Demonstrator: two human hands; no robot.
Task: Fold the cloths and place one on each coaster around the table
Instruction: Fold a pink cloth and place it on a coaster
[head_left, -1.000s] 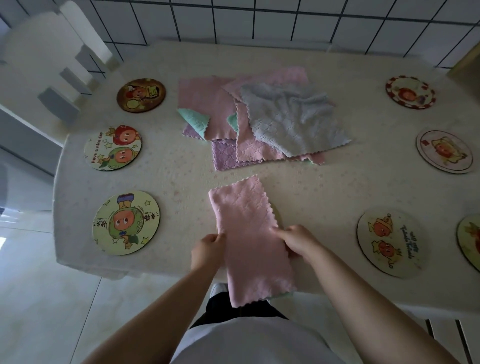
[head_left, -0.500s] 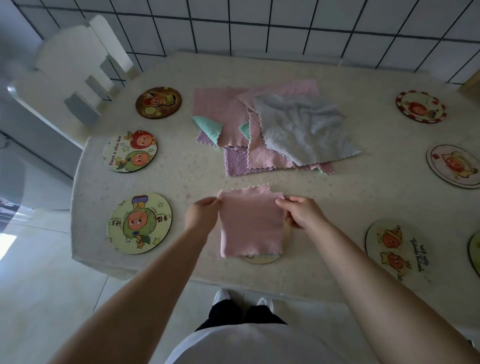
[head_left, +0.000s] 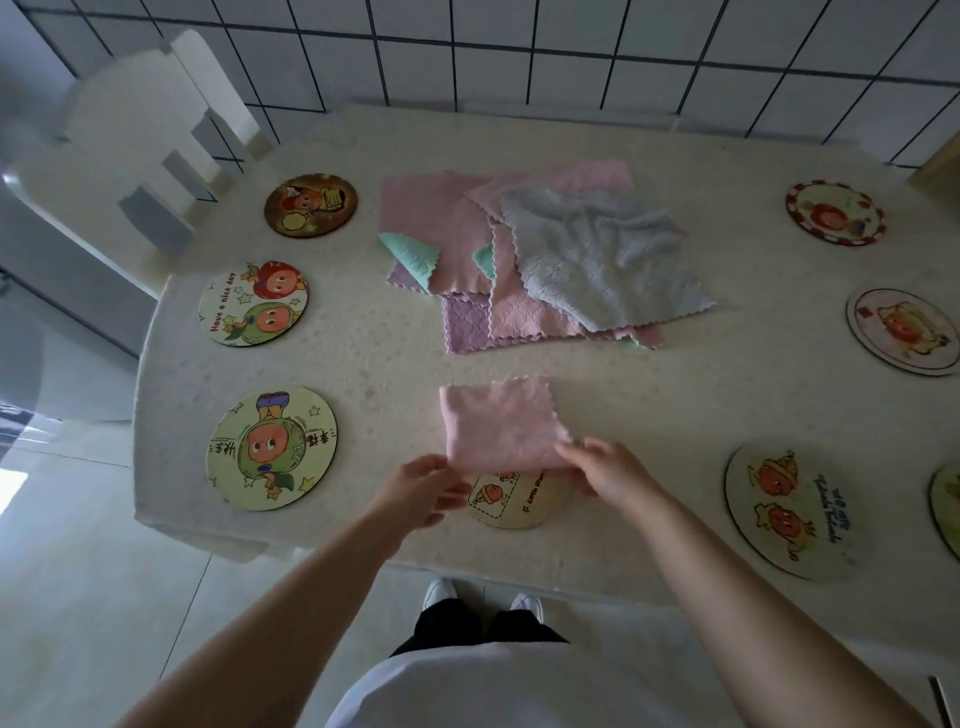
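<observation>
A pink cloth (head_left: 501, 426), folded into a small square, lies near the table's front edge, its near edge over a cream coaster (head_left: 514, 504). My right hand (head_left: 608, 470) pinches the cloth's near right corner. At the cloth's near left corner my left hand (head_left: 421, 488) has its fingers spread and holds nothing. A pile of unfolded cloths sits in the middle of the table, with a grey cloth (head_left: 597, 254) on top of pink cloths (head_left: 436, 223), a purple one (head_left: 465, 325) and a mint one (head_left: 413, 254).
Three round picture coasters line the table's left side (head_left: 310, 205), (head_left: 253, 303), (head_left: 271, 448). Several more line the right side, among them (head_left: 835, 213), (head_left: 904, 331), (head_left: 789, 512). A white chair (head_left: 145, 156) stands at the far left corner. A tiled wall (head_left: 571, 47) runs behind the table.
The long pink strip that hung over the table edge was folded up into a square. Both hands then drew back to its near edge, and the coaster beneath came into view.
</observation>
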